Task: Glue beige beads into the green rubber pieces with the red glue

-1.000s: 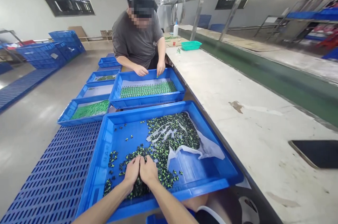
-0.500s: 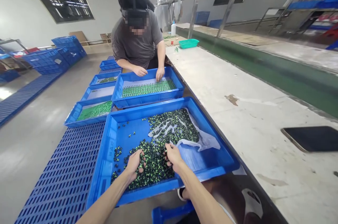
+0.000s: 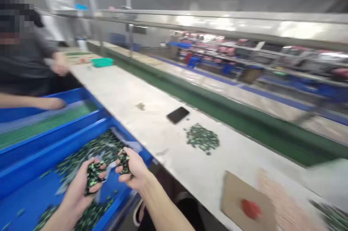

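My left hand is cupped round a handful of small dark green-and-black pieces, its palm turned inward. Facing it, my right hand has its fingers curled over another handful of the same pieces. Both hands are raised above the near blue tray, the right one close to its right side. More loose pieces lie in the tray below, and a further heap spreads round a crumpled clear plastic sheet. Motion blur hides the finer shape of the pieces.
On the white table to the right are a phone, a small pile of similar pieces and brown cardboard with a red item. A green basket stands farther back. A co-worker leans over another blue tray.
The view has swung right, showing more of the table. Both my hands have come up out of the heap in the tray, carrying pieces.
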A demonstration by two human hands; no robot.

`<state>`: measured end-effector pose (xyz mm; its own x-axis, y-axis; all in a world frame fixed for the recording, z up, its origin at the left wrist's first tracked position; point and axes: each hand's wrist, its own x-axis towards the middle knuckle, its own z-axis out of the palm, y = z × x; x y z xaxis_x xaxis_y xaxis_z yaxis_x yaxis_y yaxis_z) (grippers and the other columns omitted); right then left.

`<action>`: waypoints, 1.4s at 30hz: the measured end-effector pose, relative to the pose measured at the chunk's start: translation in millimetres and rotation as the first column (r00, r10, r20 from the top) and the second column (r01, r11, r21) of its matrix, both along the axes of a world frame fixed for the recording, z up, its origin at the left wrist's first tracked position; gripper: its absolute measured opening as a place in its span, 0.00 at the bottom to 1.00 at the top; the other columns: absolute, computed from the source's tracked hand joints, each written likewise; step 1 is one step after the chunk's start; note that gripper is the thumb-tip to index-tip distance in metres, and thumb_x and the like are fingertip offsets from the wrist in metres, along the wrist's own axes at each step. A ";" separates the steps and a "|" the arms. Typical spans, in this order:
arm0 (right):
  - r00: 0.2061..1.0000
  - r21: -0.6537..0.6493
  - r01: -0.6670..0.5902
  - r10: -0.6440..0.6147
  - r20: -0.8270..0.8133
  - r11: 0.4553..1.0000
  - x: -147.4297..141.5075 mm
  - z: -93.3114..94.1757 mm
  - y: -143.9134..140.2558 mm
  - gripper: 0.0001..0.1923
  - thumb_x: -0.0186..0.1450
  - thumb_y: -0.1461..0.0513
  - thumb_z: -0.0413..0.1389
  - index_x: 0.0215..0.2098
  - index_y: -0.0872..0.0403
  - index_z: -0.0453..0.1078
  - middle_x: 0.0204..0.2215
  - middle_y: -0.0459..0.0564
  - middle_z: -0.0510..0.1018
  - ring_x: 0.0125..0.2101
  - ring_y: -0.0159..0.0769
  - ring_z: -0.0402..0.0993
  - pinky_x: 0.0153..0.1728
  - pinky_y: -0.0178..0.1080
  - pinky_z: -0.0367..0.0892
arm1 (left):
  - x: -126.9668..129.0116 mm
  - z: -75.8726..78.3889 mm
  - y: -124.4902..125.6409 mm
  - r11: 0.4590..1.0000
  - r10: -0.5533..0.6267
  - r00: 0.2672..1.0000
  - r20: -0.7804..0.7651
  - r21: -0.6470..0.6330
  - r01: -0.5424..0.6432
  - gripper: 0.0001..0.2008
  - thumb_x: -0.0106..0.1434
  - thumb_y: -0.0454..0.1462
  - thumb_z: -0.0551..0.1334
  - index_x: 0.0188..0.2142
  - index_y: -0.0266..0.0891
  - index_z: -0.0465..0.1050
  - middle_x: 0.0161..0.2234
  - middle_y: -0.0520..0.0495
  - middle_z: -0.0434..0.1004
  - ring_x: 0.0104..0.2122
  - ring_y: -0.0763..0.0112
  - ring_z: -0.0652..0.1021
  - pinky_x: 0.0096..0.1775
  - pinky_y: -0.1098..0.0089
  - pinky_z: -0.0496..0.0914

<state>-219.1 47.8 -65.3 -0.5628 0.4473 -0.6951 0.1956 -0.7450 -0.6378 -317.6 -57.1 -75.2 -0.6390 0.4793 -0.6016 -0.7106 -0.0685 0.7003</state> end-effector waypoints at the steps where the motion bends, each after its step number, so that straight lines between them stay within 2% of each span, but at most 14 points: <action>1: 0.998 0.044 0.069 -0.069 -0.008 0.997 11.2 6.8 19.5 0.15 0.73 0.56 0.59 0.54 0.56 0.72 0.48 0.53 0.80 0.41 0.40 0.80 0.41 0.46 0.79 | 4.9 6.6 26.7 0.995 -0.097 0.995 -0.028 0.020 0.098 0.16 0.79 0.38 0.52 0.33 0.38 0.68 0.23 0.59 0.64 0.14 0.82 0.63 0.12 0.80 0.49; 3: 0.980 0.156 0.197 -0.196 -0.019 0.968 41.0 19.5 58.9 0.15 0.73 0.56 0.59 0.54 0.56 0.72 0.49 0.53 0.80 0.42 0.40 0.80 0.41 0.46 0.79 | 23.9 16.8 80.4 0.956 -0.285 0.953 -0.103 0.042 0.291 0.15 0.78 0.39 0.53 0.34 0.37 0.69 0.23 0.58 0.65 0.15 0.81 0.65 0.12 0.80 0.51; 5: 0.950 0.294 0.301 -0.312 -0.012 0.907 78.4 29.2 96.0 0.17 0.73 0.56 0.59 0.56 0.55 0.72 0.50 0.53 0.79 0.43 0.41 0.80 0.43 0.47 0.78 | 53.7 21.3 129.9 0.895 -0.431 0.881 -0.196 0.031 0.445 0.11 0.75 0.42 0.61 0.42 0.36 0.73 0.30 0.54 0.73 0.20 0.79 0.71 0.19 0.77 0.66; 7: 0.909 0.439 0.364 -0.416 0.024 0.821 117.7 33.8 131.0 0.18 0.73 0.56 0.59 0.58 0.54 0.70 0.53 0.54 0.78 0.46 0.43 0.80 0.45 0.49 0.78 | 88.4 19.8 174.7 0.835 -0.528 0.794 -0.302 -0.015 0.550 0.13 0.73 0.42 0.63 0.50 0.36 0.74 0.41 0.47 0.79 0.31 0.70 0.80 0.31 0.68 0.78; 9: 0.862 0.571 0.367 -0.499 0.088 0.734 154.5 34.1 163.9 0.19 0.73 0.56 0.59 0.59 0.54 0.70 0.55 0.55 0.77 0.48 0.44 0.79 0.47 0.51 0.77 | 122.8 14.8 214.6 0.775 -0.595 0.686 -0.418 -0.072 0.628 0.15 0.72 0.42 0.64 0.54 0.38 0.73 0.49 0.43 0.79 0.41 0.62 0.82 0.40 0.59 0.80; 12: 0.789 0.723 0.279 -0.580 0.203 0.632 201.1 29.8 204.0 0.19 0.73 0.56 0.60 0.58 0.54 0.70 0.56 0.55 0.76 0.49 0.45 0.78 0.48 0.52 0.76 | 165.6 6.4 261.2 0.686 -0.623 0.471 -0.624 -0.148 0.712 0.17 0.72 0.42 0.65 0.56 0.38 0.73 0.53 0.42 0.78 0.46 0.58 0.81 0.45 0.54 0.79; 16: 0.713 0.815 0.086 -0.607 0.351 0.573 240.8 19.1 232.7 0.17 0.73 0.57 0.60 0.58 0.54 0.71 0.56 0.55 0.76 0.50 0.45 0.78 0.50 0.52 0.76 | 196.9 -4.3 294.7 0.576 -0.502 0.108 -0.858 -0.239 0.782 0.15 0.72 0.42 0.65 0.55 0.39 0.74 0.55 0.42 0.77 0.48 0.56 0.80 0.48 0.52 0.78; 19: 0.694 0.825 -0.050 -0.574 0.435 0.564 253.4 10.3 239.3 0.17 0.73 0.57 0.60 0.57 0.53 0.71 0.56 0.55 0.77 0.50 0.45 0.78 0.49 0.52 0.76 | 204.8 -11.8 304.1 0.513 -0.370 -0.133 -0.919 -0.322 0.796 0.14 0.72 0.41 0.64 0.55 0.41 0.74 0.56 0.41 0.76 0.50 0.57 0.80 0.50 0.51 0.77; 21: 0.697 0.822 -0.122 -0.541 0.470 0.557 257.0 5.9 240.2 0.17 0.73 0.57 0.59 0.57 0.53 0.72 0.56 0.55 0.77 0.50 0.44 0.78 0.49 0.52 0.76 | 206.4 -15.3 305.6 0.487 -0.297 -0.255 -0.920 -0.376 0.788 0.13 0.72 0.41 0.64 0.54 0.41 0.75 0.57 0.41 0.76 0.51 0.57 0.79 0.52 0.51 0.76; 24: 0.723 0.821 -0.185 -0.490 0.486 0.541 260.6 2.8 240.2 0.16 0.73 0.57 0.59 0.57 0.53 0.72 0.55 0.54 0.77 0.49 0.44 0.79 0.48 0.51 0.76 | 206.6 -16.3 303.2 0.458 -0.215 -0.383 -0.898 -0.439 0.773 0.13 0.72 0.41 0.64 0.54 0.42 0.75 0.58 0.41 0.75 0.53 0.56 0.78 0.54 0.49 0.74; 28: 0.774 0.828 -0.190 -0.438 0.456 0.527 265.9 3.5 241.5 0.16 0.73 0.56 0.59 0.56 0.54 0.72 0.54 0.54 0.78 0.48 0.44 0.79 0.48 0.51 0.76 | 205.9 -11.0 299.6 0.427 -0.167 -0.475 -0.864 -0.497 0.755 0.12 0.72 0.40 0.64 0.53 0.42 0.76 0.58 0.41 0.75 0.54 0.56 0.78 0.55 0.49 0.74; 32: 0.820 0.841 -0.141 -0.414 0.395 0.522 270.1 7.7 243.5 0.16 0.73 0.56 0.59 0.56 0.54 0.72 0.55 0.54 0.77 0.50 0.45 0.78 0.50 0.52 0.75 | 205.7 -6.5 302.4 0.417 -0.181 -0.498 -0.848 -0.525 0.742 0.13 0.73 0.41 0.63 0.54 0.41 0.75 0.58 0.41 0.76 0.53 0.56 0.78 0.54 0.49 0.74; 38: 0.897 0.853 -0.094 -0.328 0.297 0.514 276.8 22.4 241.5 0.17 0.73 0.56 0.59 0.57 0.53 0.72 0.57 0.55 0.76 0.51 0.45 0.78 0.51 0.53 0.75 | 199.0 -6.2 303.4 0.404 -0.233 -0.450 -0.862 -0.507 0.761 0.14 0.73 0.41 0.64 0.56 0.41 0.74 0.58 0.40 0.75 0.53 0.55 0.79 0.53 0.49 0.75; 42: 0.904 0.864 -0.100 -0.318 0.286 0.494 279.5 29.3 238.6 0.17 0.73 0.56 0.59 0.58 0.53 0.71 0.57 0.55 0.76 0.51 0.45 0.78 0.51 0.53 0.75 | 201.3 -4.7 305.3 0.410 -0.259 -0.381 -0.888 -0.458 0.789 0.15 0.72 0.41 0.64 0.56 0.41 0.74 0.58 0.41 0.76 0.52 0.55 0.79 0.53 0.49 0.75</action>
<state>60.4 286.3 -36.1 -0.2640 0.9624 -0.0633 0.5166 0.0857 -0.8520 -116.3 248.2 -80.0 0.3312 0.8880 0.3191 0.5544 -0.4568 0.6957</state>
